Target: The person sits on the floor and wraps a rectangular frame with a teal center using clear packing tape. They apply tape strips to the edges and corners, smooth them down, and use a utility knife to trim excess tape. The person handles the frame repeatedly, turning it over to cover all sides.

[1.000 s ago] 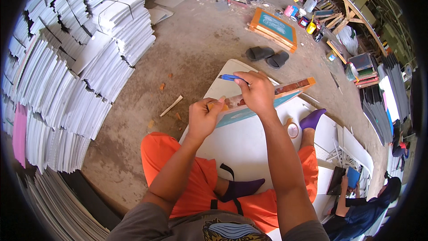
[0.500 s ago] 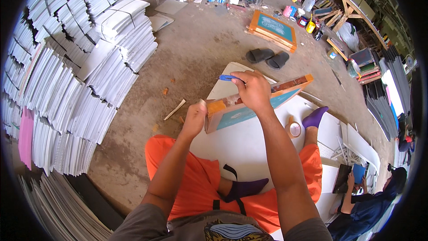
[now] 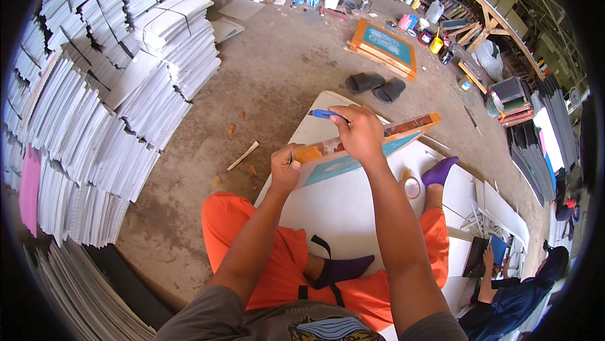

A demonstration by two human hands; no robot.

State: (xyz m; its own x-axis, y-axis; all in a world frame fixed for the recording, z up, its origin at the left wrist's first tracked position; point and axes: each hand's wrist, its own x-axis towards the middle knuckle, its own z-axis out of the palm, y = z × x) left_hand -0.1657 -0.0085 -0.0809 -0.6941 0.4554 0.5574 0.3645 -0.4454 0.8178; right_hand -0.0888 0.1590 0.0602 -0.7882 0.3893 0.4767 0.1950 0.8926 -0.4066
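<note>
I sit cross-legged in orange trousers and purple socks on a white board. A wooden screen-printing frame with a teal mesh stands on edge over the board. My left hand grips its near left corner. My right hand rests on the frame's top edge and holds a blue-handled tool that points left. A roll of tape lies on the board by my right foot.
Tall stacks of white sheets fill the left side. A wood stick and scraps lie on the concrete floor. Dark sandals, another teal frame and paint containers lie farther off. A seated person is at lower right.
The frame has been tipped up from lying flat to standing on edge. My left hand has slid from its top face to its left corner. The right hand stays on top with the blue tool.
</note>
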